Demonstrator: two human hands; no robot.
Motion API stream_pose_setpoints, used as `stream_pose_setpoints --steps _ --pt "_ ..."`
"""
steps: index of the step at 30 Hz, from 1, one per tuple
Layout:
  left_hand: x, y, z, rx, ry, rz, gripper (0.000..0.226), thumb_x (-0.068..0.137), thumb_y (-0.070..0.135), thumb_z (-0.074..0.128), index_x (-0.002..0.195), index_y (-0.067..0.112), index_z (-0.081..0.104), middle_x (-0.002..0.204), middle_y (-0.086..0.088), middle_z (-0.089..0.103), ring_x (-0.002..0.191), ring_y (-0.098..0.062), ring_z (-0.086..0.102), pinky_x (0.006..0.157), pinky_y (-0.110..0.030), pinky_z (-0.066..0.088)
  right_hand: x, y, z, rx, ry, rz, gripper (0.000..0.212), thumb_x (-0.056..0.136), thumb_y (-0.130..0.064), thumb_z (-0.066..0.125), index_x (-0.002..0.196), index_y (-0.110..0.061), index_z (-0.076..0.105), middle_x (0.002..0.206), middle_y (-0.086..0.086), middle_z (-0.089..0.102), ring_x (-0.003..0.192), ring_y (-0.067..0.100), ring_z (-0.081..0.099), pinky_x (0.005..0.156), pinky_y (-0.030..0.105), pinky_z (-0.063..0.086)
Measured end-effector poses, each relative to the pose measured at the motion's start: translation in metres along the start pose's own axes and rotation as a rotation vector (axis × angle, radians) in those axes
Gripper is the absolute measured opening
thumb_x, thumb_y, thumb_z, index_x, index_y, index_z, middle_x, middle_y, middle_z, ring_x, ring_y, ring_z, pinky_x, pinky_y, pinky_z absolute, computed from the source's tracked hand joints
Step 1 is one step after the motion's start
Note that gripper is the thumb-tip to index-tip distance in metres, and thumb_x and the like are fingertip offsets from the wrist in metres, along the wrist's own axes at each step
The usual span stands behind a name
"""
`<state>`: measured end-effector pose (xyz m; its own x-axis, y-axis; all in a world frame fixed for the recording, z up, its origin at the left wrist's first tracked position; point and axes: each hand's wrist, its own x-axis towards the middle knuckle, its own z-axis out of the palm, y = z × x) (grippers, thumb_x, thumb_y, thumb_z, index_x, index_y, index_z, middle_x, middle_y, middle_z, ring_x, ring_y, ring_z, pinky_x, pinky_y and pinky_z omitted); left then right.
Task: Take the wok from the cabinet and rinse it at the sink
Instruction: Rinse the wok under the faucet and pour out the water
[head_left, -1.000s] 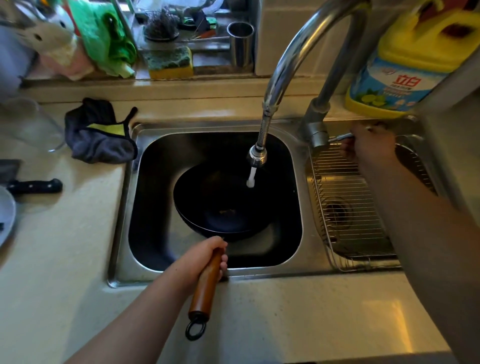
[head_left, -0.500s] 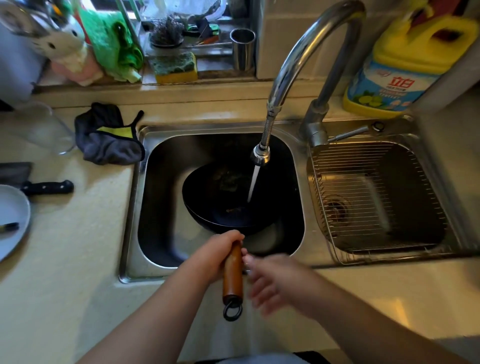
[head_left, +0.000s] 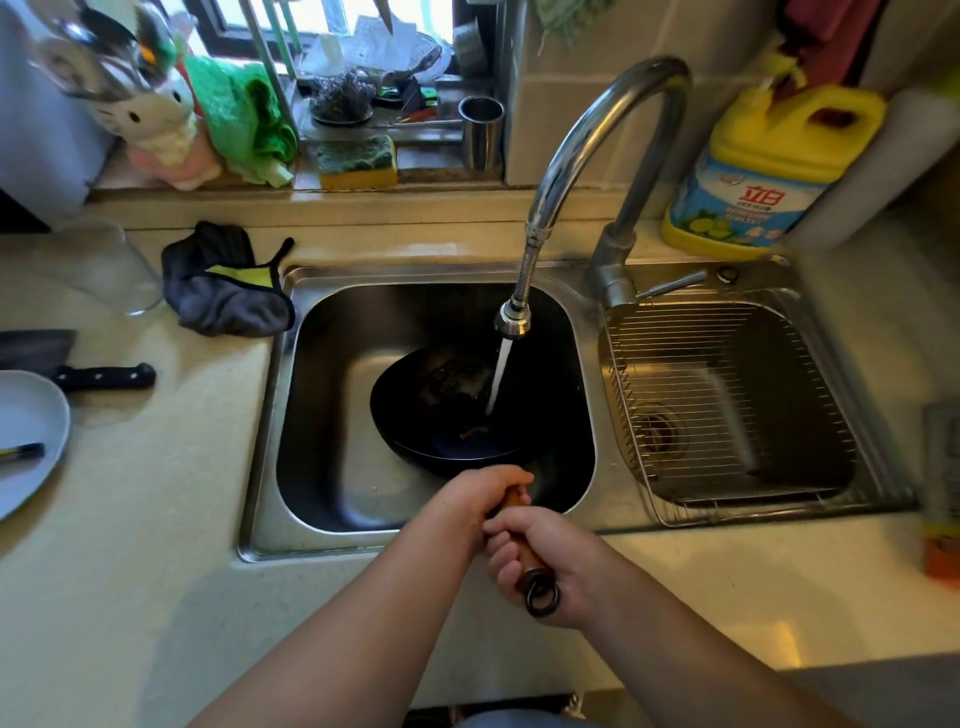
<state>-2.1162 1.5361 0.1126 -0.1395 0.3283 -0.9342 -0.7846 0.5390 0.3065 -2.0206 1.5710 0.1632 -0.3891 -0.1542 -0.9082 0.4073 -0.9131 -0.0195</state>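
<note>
Head view: our left hand (head_left: 480, 499) and right hand (head_left: 545, 561) clasp wooden handle (head_left: 519, 543); round black metal wok (head_left: 441, 415) lies ahead, under water stream (head_left: 498, 376).

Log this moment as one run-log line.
stage: rinsing | wok: in left basin | faucet: running into wok | left hand: on handle | right hand: on handle end

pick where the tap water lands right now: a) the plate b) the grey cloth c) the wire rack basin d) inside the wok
D: the stream from the faucet head falls into the black wok, held in the left sink basin by both hands on its handle.
</note>
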Motion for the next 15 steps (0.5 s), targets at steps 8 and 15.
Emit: stream_pose_setpoints --steps 8,15 --pt "-0.002 -0.018 0.015 -0.202 0.001 0.070 0.031 0.091 0.005 0.058 0.061 0.009 0.051 0.040 -0.002 0.053 0.042 -0.012 0.053 0.041 -0.018 0.046 -0.020 0.006 -0.019 -0.201 0.015 -0.023 0.014 0.091 -0.002 0.053 0.078 -0.005 0.055 0.052 0.001 0.050 0.035 0.008 0.048 0.030 0.017 0.040" --pt "-0.011 -0.038 0.026 -0.324 -0.089 0.043 0.021 0.089 0.006 0.062 0.069 0.005 0.058 0.058 -0.007 0.057 0.055 -0.017 0.059 0.051 -0.027 0.052 -0.031 0.012 -0.057 -0.435 -0.004 -0.137 0.020 0.089 -0.001 0.056 0.106 -0.009 0.049 0.058 0.001 0.050 0.043 0.009 0.045 0.034 0.018 0.038"
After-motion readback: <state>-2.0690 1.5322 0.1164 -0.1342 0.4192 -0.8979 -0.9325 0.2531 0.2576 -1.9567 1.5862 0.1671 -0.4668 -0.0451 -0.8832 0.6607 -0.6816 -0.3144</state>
